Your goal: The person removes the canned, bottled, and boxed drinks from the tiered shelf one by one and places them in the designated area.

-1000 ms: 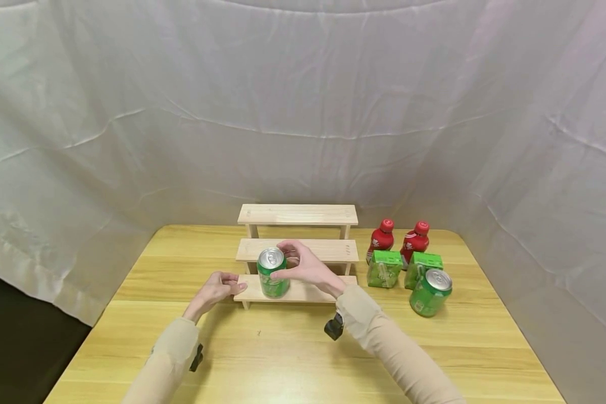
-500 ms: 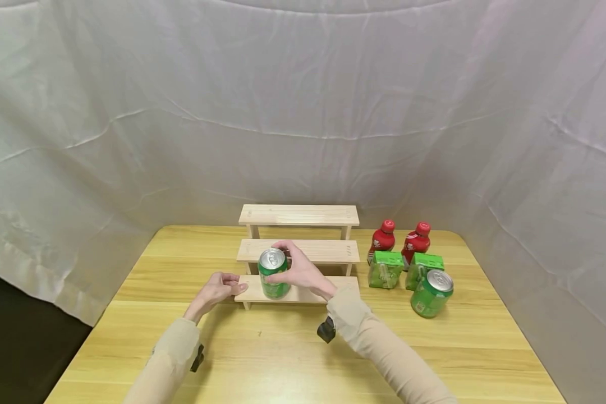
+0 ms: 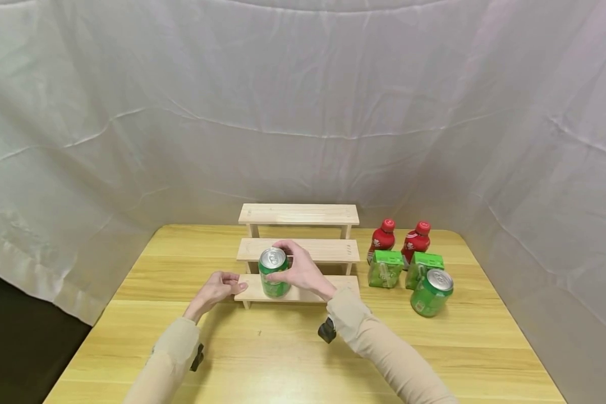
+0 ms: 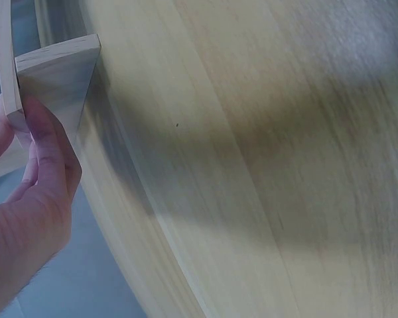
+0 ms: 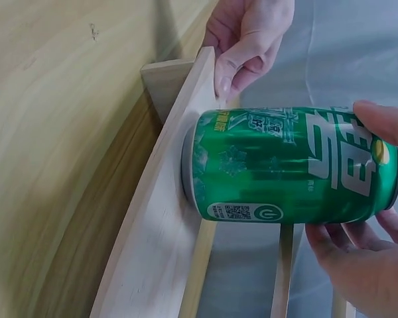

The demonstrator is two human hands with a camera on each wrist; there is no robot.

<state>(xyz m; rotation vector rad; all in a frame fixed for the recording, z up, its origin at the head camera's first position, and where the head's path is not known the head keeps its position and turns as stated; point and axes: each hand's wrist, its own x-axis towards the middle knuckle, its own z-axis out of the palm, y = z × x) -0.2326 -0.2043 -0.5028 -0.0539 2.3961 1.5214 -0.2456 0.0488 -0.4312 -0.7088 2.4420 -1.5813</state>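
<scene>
- Since a second ago, the right hand (image 3: 299, 272) has been drawn slightly back toward the person, the forearm shifted a little to the left, and the green aluminium drink can (image 3: 274, 273) has stayed where it was.
- One green aluminium drink can is seen upright on the lowest step of the three-tier pale wooden riser (image 3: 298, 215), near that step's left end; its base is shown resting on the board in the right wrist view (image 5: 288, 165).
- That can is gripped by the right hand, with the thumb on one side and the curled fingers (image 5: 345, 255) on the other.
- The left end of the lowest step (image 4: 50, 73) is pinched by the left hand (image 3: 217, 288), thumb and fingers closed on the board's edge.
- A second green drink can (image 3: 431, 292) is stood on the light wooden table (image 3: 283, 359), well to the right of the riser.
- Two small green cartons (image 3: 385, 269) are placed side by side just behind that second can.
- Two red bottles with red caps (image 3: 381, 239) are stood side by side behind the cartons.
- One wrinkled white cloth backdrop (image 3: 303, 101) is hung behind and beside the table.
- Both forearms are covered by beige sleeves (image 3: 384, 353).
</scene>
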